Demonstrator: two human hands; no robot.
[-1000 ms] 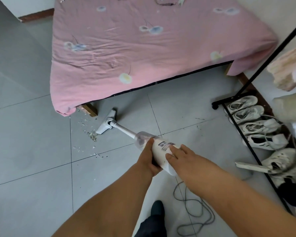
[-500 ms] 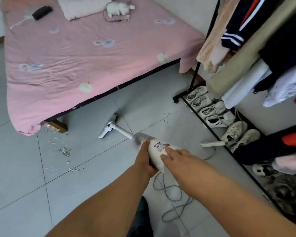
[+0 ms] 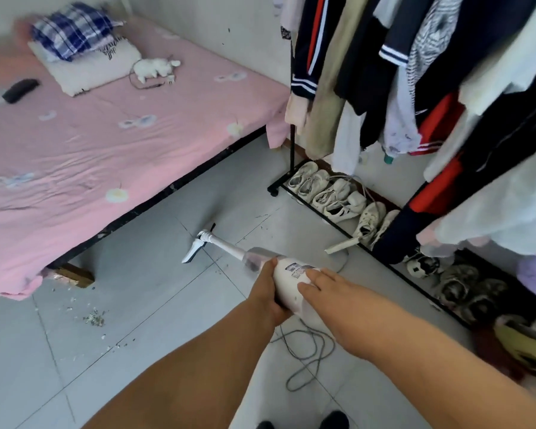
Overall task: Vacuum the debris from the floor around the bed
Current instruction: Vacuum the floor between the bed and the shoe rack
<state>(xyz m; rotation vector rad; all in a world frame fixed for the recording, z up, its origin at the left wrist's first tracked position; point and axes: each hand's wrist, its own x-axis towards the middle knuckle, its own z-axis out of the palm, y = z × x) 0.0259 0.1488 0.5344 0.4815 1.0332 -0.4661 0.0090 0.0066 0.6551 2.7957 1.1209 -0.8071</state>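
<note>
Head view: debris (image 3: 94, 319) lies uncollected on the floor (image 3: 143, 283) off the bed's (image 3: 106, 144) near corner, well left of the vacuum nozzle (image 3: 195, 249). The left hand (image 3: 268, 294) grips the vacuum body (image 3: 290, 281), fingers curled under; the right hand (image 3: 325, 289) rests on top, fingers nearly straight. Mid-sweep, it seems; next, the nozzle likely swings left to the pile.

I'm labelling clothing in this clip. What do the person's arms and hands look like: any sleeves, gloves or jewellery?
Both forearms are bare as far as the frame shows, with no sleeves in view. The left hand and right hand wear no gloves; no watch, bracelet or ring shows.
</note>
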